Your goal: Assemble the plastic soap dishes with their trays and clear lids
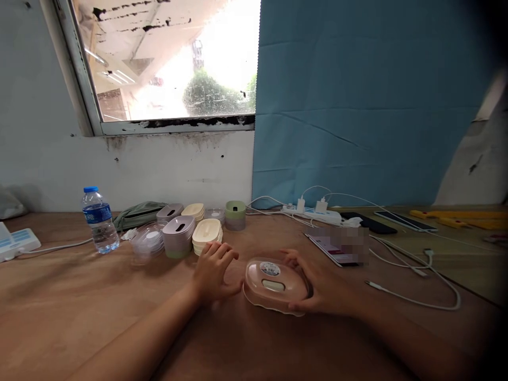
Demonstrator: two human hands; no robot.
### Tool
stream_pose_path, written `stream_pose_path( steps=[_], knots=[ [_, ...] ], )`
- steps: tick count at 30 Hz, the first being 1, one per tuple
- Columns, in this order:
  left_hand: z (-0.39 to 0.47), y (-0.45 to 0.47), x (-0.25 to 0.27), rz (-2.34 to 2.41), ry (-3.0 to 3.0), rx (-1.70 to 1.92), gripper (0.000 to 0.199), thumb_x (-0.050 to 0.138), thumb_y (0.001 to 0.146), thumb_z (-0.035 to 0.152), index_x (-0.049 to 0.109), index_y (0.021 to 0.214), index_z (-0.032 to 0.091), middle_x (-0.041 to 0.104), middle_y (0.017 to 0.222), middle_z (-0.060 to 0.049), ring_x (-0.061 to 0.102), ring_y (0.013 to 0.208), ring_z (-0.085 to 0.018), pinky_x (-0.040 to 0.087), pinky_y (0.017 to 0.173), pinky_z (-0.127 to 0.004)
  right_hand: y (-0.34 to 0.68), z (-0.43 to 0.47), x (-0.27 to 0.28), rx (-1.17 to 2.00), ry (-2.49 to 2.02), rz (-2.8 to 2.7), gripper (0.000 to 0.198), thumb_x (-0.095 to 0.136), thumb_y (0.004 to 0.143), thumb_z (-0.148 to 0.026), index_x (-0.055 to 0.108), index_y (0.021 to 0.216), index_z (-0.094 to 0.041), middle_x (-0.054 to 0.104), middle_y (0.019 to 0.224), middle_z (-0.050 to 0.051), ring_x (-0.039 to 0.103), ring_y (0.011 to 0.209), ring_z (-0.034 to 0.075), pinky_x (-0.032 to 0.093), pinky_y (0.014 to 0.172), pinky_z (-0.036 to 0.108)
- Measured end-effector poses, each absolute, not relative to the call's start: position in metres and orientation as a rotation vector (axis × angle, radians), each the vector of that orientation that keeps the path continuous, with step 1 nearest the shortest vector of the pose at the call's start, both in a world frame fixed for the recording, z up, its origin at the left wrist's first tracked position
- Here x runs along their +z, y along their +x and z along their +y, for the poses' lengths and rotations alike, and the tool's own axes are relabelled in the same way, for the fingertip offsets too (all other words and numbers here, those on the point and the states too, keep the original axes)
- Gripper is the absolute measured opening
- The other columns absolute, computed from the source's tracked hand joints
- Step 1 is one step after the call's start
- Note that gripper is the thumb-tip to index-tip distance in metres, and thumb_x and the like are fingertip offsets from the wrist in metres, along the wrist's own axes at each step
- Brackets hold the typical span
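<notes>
An oval, see-through plastic lid (pixel 257 288) lies on the brown table in front of me. It carries a round printed sticker and a cream oblong tab in its middle. My right hand (pixel 313 286) grips its right end, with the thumb at the near side and the fingers at the far side. My left hand (pixel 216 272) is open beside the left end, fingers apart and thumb tip close to the rim; whether it touches, I cannot tell. Behind my left hand stand a stack of cream oval trays (pixel 207 231) and purple-green oval containers (pixel 178 238).
Clear round lids (pixel 148 241) and a water bottle (pixel 101 225) stand at the back left, near a green pouch (pixel 138 214). A green cup (pixel 235 214) is at the back. To the right lie a phone (pixel 331 248), a power strip (pixel 311 214) and white cables (pixel 416 304).
</notes>
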State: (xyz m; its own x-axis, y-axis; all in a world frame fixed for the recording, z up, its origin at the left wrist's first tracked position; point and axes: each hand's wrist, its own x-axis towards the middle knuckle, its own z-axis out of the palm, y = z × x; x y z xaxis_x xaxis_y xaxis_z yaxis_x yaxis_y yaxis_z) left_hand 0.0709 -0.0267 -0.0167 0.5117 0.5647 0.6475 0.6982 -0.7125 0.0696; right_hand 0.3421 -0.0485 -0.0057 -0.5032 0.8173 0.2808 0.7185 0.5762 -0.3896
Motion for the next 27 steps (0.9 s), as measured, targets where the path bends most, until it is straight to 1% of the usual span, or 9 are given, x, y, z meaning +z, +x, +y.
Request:
stream_pose_path(
  steps=[3,7,10,13,17,19,21,24,27],
  knots=[
    [-0.037,0.084,-0.018,-1.23,-2.69,-1.046,0.048,0.055,0.065,0.053,0.047,0.098,0.02,0.055,0.096,-0.006,0.049,0.089,-0.024,0.037,0.079,-0.038,0.336,-0.053,-0.006,0.304,-1.185,-2.412,0.07,0.067,0.058,-0.047,0.04,0.118,-0.022,0.05,0.118,0.01,0.05,0.104,0.027,0.045,0.084,0.035],
    [-0.041,0.09,-0.022,-1.243,-2.852,-1.033,0.073,0.058,0.057,0.063,0.039,0.111,0.019,0.053,0.103,-0.008,0.05,0.093,-0.026,0.039,0.079,-0.039,0.335,-0.049,-0.014,0.425,-1.132,-2.362,0.064,0.063,0.065,-0.042,0.039,0.12,-0.02,0.051,0.117,0.011,0.05,0.104,0.027,0.044,0.083,0.035],
    [-0.038,0.088,-0.026,-1.239,-2.89,-1.037,0.082,0.061,0.05,0.065,0.036,0.112,0.019,0.053,0.104,-0.008,0.051,0.093,-0.026,0.039,0.083,-0.04,0.34,-0.041,-0.021,0.564,-1.034,-2.255,0.055,0.057,0.07,-0.043,0.04,0.118,-0.02,0.053,0.113,0.01,0.052,0.1,0.026,0.044,0.082,0.035],
    [-0.033,0.085,-0.029,-1.337,-2.876,-1.07,0.087,0.062,0.047,0.066,0.033,0.114,0.019,0.053,0.106,-0.008,0.051,0.093,-0.026,0.04,0.081,-0.039,0.346,-0.031,-0.029,0.637,-0.967,-2.102,0.051,0.054,0.071,-0.048,0.044,0.113,-0.021,0.054,0.111,0.008,0.05,0.103,0.027,0.04,0.086,0.037],
    [-0.032,0.084,-0.027,-1.333,-2.883,-0.998,0.079,0.06,0.05,0.066,0.038,0.111,0.019,0.053,0.105,-0.007,0.051,0.093,-0.025,0.039,0.081,-0.038,0.354,-0.014,-0.035,0.857,-1.023,-1.7,0.05,0.043,0.073,-0.058,0.046,0.107,-0.022,0.062,0.101,0.008,0.054,0.098,0.027,0.043,0.08,0.038],
    [-0.034,0.085,-0.024,-1.233,-2.892,-0.926,0.073,0.058,0.055,0.065,0.041,0.109,0.019,0.053,0.106,-0.007,0.05,0.096,-0.025,0.037,0.084,-0.038,0.355,-0.008,-0.034,0.997,-1.081,-1.456,0.051,0.033,0.074,-0.063,0.048,0.101,-0.023,0.067,0.089,0.009,0.058,0.087,0.027,0.045,0.068,0.036],
    [-0.035,0.086,-0.021,-1.129,-2.897,-0.856,0.065,0.055,0.06,0.063,0.045,0.106,0.019,0.054,0.106,-0.007,0.05,0.096,-0.024,0.035,0.086,-0.037,0.356,-0.004,-0.031,1.148,-1.12,-1.288,0.054,0.023,0.074,-0.066,0.05,0.094,-0.023,0.069,0.077,0.009,0.061,0.069,0.025,0.043,0.051,0.031],
    [-0.036,0.087,-0.019,-1.044,-2.899,-0.792,0.054,0.053,0.065,0.06,0.049,0.1,0.019,0.056,0.104,-0.006,0.05,0.095,-0.023,0.033,0.087,-0.035,0.358,-0.001,-0.029,1.313,-1.113,-1.171,0.057,0.017,0.076,-0.064,0.053,0.089,-0.022,0.068,0.069,0.009,0.052,0.043,0.018,0.032,0.037,0.026],
    [-0.035,0.087,-0.02,-1.022,-2.893,-0.765,0.05,0.052,0.066,0.059,0.051,0.097,0.019,0.057,0.103,-0.006,0.05,0.095,-0.022,0.033,0.087,-0.035,0.356,0.006,-0.027,1.27,-1.098,-1.211,0.053,0.021,0.081,-0.057,0.058,0.082,-0.018,0.067,0.069,0.009,0.04,0.034,0.011,0.029,0.034,0.023]
  ],
)
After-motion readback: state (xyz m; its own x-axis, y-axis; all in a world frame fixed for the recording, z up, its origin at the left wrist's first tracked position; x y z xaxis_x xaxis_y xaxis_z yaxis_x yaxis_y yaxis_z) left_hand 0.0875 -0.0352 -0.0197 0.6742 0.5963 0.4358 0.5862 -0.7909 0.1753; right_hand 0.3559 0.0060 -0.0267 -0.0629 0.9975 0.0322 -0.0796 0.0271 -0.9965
